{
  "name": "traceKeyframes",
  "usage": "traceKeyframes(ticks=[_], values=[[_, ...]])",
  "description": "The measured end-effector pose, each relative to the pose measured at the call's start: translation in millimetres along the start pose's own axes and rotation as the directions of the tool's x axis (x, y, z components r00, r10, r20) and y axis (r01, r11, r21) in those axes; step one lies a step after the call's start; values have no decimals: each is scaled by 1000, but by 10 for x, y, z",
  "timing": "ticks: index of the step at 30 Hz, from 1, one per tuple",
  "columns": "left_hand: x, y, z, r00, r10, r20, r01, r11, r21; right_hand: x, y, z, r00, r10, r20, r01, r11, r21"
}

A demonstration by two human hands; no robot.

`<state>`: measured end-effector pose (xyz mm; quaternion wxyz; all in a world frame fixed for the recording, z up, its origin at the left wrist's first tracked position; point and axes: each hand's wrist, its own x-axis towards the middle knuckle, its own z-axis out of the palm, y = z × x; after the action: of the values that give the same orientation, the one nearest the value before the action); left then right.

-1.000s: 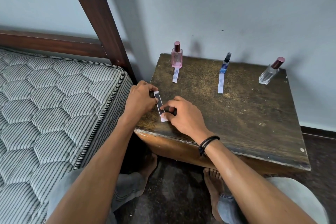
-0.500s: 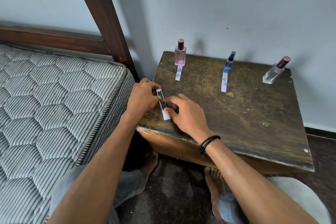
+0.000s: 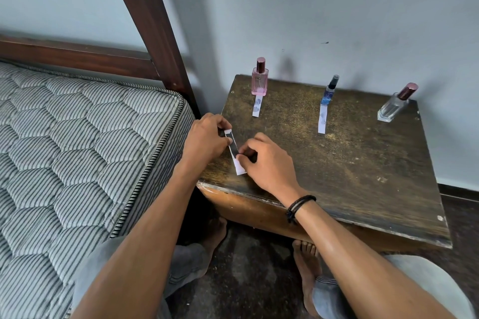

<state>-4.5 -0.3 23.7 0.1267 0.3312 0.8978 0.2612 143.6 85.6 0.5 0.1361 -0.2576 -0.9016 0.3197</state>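
Note:
A narrow white paper strip (image 3: 239, 166) with a dark middle lies at the near left corner of the worn wooden table (image 3: 350, 163). My left hand (image 3: 207, 140) pinches the strip's far end. My right hand (image 3: 267, 163) pinches its near part with thumb and forefinger. At the table's back stand a pink perfume bottle (image 3: 259, 80), a small blue spray bottle (image 3: 328, 92) and a tilted clear bottle (image 3: 394, 106). A white strip (image 3: 257, 109) lies in front of the pink bottle, another strip (image 3: 322, 122) in front of the blue one.
A striped quilted mattress (image 3: 77, 150) on a dark wooden bed frame (image 3: 145, 15) fills the left side, close to the table. A pale wall stands behind. My knees and bare feet (image 3: 305, 267) are on the dark floor below the table's front edge.
Both hands have kept hold of the strip at the table's near left corner. My right fingers have shifted slightly along it. The view has drifted a little.

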Motion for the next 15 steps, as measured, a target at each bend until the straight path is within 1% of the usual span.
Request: traceKeyframes(ticks=[2,4,6,8,12,14,15], values=[[-18,16,-18,1000,-3,-23,2,1000,-12,29,-1,-51,997,63,33,-66,994,87],[-40,40,-43,998,-26,-51,25,999,-34,62,1,-124,988,138,69,-150,959,241],[-54,64,-70,995,-59,-77,55,997,-57,82,10,-187,972,209,108,-235,884,404],[-54,74,-85,992,-83,-100,73,993,-96,83,16,-226,959,249,138,-285,811,510],[-33,75,-98,986,-113,-122,93,982,-164,88,12,-252,951,265,159,-306,728,613],[-9,54,-95,985,-135,-105,110,970,-218,102,15,-273,949,275,157,-309,697,647],[2,46,-96,986,-149,-74,122,953,-278,107,18,-284,947,279,160,-312,683,660]])
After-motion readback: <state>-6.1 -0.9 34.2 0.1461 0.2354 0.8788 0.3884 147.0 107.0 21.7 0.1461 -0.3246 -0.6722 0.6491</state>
